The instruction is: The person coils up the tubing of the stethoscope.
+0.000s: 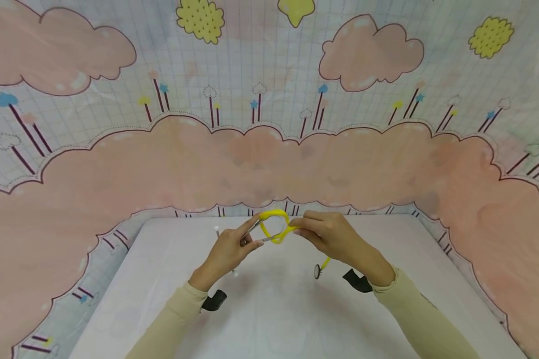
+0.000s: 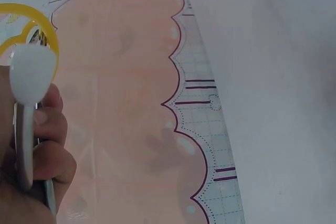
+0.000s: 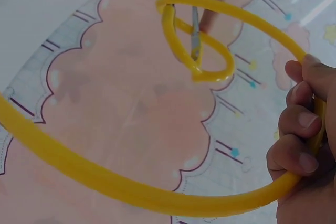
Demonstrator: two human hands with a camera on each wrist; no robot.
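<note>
A stethoscope with yellow tubing (image 1: 274,213) is held up above the white table between both hands. My left hand (image 1: 228,251) grips its metal ear tubes. A white ear tip (image 2: 32,72) stands close to the camera in the left wrist view. My right hand (image 1: 330,232) holds the yellow tube, fingers curled round it in the right wrist view. Between the hands the tube makes a loop, with the metal prongs overlapping it. The round chest piece (image 1: 317,271) hangs below the right hand on the tube's other end.
A white table (image 1: 278,319) spreads beneath the hands. Behind it and at the sides hangs a patterned sheet (image 1: 269,164) with pink clouds. A black band shows at the left wrist (image 1: 214,301) and another at the right wrist (image 1: 357,280).
</note>
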